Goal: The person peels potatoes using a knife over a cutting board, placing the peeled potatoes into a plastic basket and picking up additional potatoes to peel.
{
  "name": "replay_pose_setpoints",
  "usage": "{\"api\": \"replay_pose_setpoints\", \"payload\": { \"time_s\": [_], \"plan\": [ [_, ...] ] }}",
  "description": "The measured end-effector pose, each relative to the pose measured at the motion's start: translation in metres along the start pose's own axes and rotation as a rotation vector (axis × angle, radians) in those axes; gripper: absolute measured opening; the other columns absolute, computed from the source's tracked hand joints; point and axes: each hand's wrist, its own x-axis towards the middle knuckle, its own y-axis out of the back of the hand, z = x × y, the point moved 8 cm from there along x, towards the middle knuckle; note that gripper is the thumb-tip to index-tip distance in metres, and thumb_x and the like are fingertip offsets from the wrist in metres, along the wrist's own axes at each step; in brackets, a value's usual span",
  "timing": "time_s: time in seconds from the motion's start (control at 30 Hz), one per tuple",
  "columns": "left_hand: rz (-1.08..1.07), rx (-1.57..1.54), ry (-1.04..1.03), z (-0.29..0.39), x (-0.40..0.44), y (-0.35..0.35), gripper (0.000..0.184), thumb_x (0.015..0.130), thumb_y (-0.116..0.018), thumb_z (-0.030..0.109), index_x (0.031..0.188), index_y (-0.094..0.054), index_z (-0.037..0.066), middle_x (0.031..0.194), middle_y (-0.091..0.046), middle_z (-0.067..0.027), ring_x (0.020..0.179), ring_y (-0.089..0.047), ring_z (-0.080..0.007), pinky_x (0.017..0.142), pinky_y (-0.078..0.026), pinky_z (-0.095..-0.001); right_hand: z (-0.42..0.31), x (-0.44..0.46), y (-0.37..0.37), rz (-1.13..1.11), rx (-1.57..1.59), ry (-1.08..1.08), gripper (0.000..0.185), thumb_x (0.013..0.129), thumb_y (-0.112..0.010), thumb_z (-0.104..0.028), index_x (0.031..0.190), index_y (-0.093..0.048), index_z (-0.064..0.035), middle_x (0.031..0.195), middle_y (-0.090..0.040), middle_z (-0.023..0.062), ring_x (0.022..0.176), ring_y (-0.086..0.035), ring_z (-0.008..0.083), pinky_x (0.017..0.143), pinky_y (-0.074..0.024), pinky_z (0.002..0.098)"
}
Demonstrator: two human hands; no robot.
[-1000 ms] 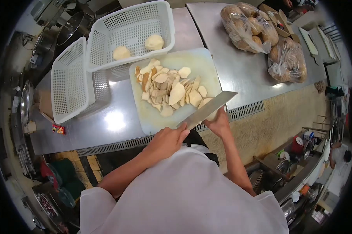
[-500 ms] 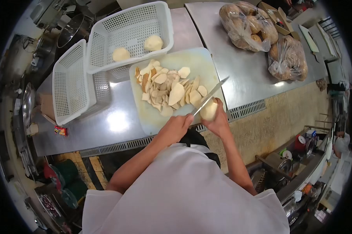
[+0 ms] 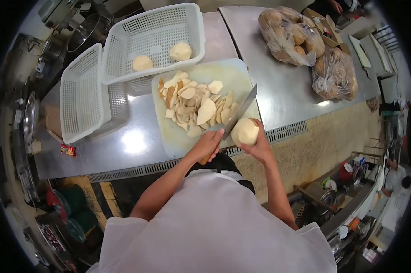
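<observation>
My left hand (image 3: 208,146) is closed around the handle of a broad-bladed kitchen knife (image 3: 243,107). Its blade slants up and to the right, beside a round, pale, peeled root vegetable (image 3: 245,132). That root vegetable sits in my right hand (image 3: 261,148), whose fingers curl round its right side, just over the near right edge of a white cutting board (image 3: 176,144). A heap of pale peelings and slices (image 3: 190,105), a few with brown skin, covers the middle of the board.
Behind the board stands a white perforated basket (image 3: 199,41) with two peeled root vegetables (image 3: 181,51) inside. Another white basket (image 3: 83,98) is to its left. Plastic bags of brown roots (image 3: 291,36) lie on the right-hand steel table (image 3: 278,98). A small red packet (image 3: 68,150) lies at left.
The knife has come away from the root vegetable, its blade now turned flatter to view and tipped more upright. The root vegetable has turned in my right hand, showing more of its peeled face.
</observation>
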Motion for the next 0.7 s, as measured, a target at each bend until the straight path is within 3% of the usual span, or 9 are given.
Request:
{"api": "replay_pose_setpoints", "payload": {
  "time_s": [0.03, 0.17, 0.23, 0.27, 0.33, 0.4, 0.47, 0.57, 0.7],
  "plan": [
    [-0.005, -0.047, -0.050, -0.001, 0.008, 0.001, 0.059, 0.110, -0.041, 0.053, 0.081, -0.051, 0.004, 0.057, -0.051, -0.0033, 0.039, -0.049, -0.0132, 0.034, -0.041, -0.0298, 0.010, -0.007, -0.004, -0.043, 0.227, -0.246, 0.102, 0.071, -0.092, -0.021, 0.153, -0.032, -0.0055, 0.141, -0.057, 0.0188, 0.115, -0.066, 0.0322, 0.101, -0.0532, 0.0406],
    [0.025, -0.073, -0.096, 0.001, -0.011, 0.018, 0.057, 0.110, -0.042, 0.054, 0.080, -0.050, 0.006, 0.058, -0.052, -0.0034, 0.039, -0.049, -0.0127, 0.034, -0.041, -0.0293, 0.044, 0.003, -0.004, 0.062, 0.381, -0.361, 0.098, 0.072, -0.093, -0.023, 0.151, -0.038, -0.0074, 0.136, -0.061, 0.0156, 0.109, -0.068, 0.0277, 0.096, -0.0556, 0.0402],
    [0.090, -0.015, -0.062, -0.007, -0.029, 0.034, 0.057, 0.110, -0.042, 0.052, 0.087, -0.056, 0.002, 0.058, -0.053, -0.0048, 0.041, -0.051, -0.0134, 0.036, -0.042, -0.0309, 0.030, 0.012, 0.008, 0.155, -0.018, -0.028, 0.087, 0.076, -0.090, -0.022, 0.150, -0.044, -0.0107, 0.124, -0.068, 0.0156, 0.103, -0.072, 0.0278, 0.076, -0.0638, 0.0394],
    [0.152, 0.045, -0.025, -0.013, -0.038, 0.041, 0.059, 0.110, -0.042, 0.050, 0.094, -0.063, -0.003, 0.057, -0.054, -0.0062, 0.042, -0.053, -0.0141, 0.038, -0.044, -0.0326, 0.031, 0.012, 0.008, 0.158, -0.015, -0.032, 0.087, 0.076, -0.090, -0.022, 0.150, -0.044, -0.0107, 0.124, -0.068, 0.0156, 0.103, -0.072, 0.0278, 0.076, -0.0638, 0.0394],
    [0.161, 0.180, -0.055, 0.007, -0.066, 0.036, 0.055, 0.111, -0.043, 0.049, 0.107, -0.065, -0.001, 0.058, -0.055, -0.0076, 0.043, -0.054, -0.0170, 0.040, -0.045, -0.0337, -0.010, 0.010, 0.007, 0.150, -0.409, 0.082, 0.086, 0.074, -0.090, -0.026, 0.146, -0.047, -0.0071, 0.117, -0.071, 0.0228, 0.106, -0.071, 0.0369, 0.086, -0.0595, 0.0444],
    [0.175, 0.309, -0.088, 0.013, -0.085, 0.031, 0.054, 0.111, -0.043, 0.047, 0.119, -0.068, 0.000, 0.058, -0.055, -0.0090, 0.043, -0.055, -0.0200, 0.042, -0.046, -0.0349, -0.028, 0.011, 0.004, 0.122, -0.448, -0.004, 0.084, 0.073, -0.090, -0.029, 0.142, -0.049, -0.0058, 0.121, -0.070, 0.0227, 0.109, -0.069, 0.0400, 0.090, -0.0569, 0.0465],
    [0.275, 0.732, -0.444, 0.036, -0.108, 0.020, 0.049, 0.111, -0.044, 0.040, 0.142, -0.060, 0.006, 0.064, -0.063, -0.0183, 0.055, -0.064, -0.0334, 0.056, -0.052, -0.0442, -0.022, 0.014, 0.001, 0.088, -0.485, -0.087, 0.082, 0.072, -0.090, -0.032, 0.139, -0.052, -0.0046, 0.124, -0.069, 0.0227, 0.112, -0.066, 0.0431, 0.095, -0.0543, 0.0485],
    [0.208, 0.842, -0.351, 0.059, -0.150, 0.010, 0.047, 0.110, -0.046, 0.037, 0.144, -0.057, 0.005, 0.074, -0.067, -0.0225, 0.068, -0.066, -0.0425, 0.068, -0.053, -0.0505, -0.009, 0.023, -0.002, 0.125, -0.541, -0.004, 0.071, 0.071, -0.089, -0.033, 0.130, -0.060, -0.0066, 0.124, -0.070, 0.0203, 0.112, -0.067, 0.0415, 0.094, -0.0547, 0.0480],
    [0.195, 0.923, -0.346, 0.070, -0.171, 0.006, 0.048, 0.109, -0.049, 0.039, 0.143, -0.056, 0.005, 0.066, -0.067, -0.0194, 0.061, -0.066, -0.0436, 0.060, -0.054, -0.0530, -0.002, 0.026, -0.014, 0.069, -0.758, 0.210, 0.058, 0.071, -0.088, -0.037, 0.119, -0.069, -0.0091, 0.121, -0.071, 0.0180, 0.111, -0.067, 0.0390, 0.092, -0.0554, 0.0477]
  ]
}}
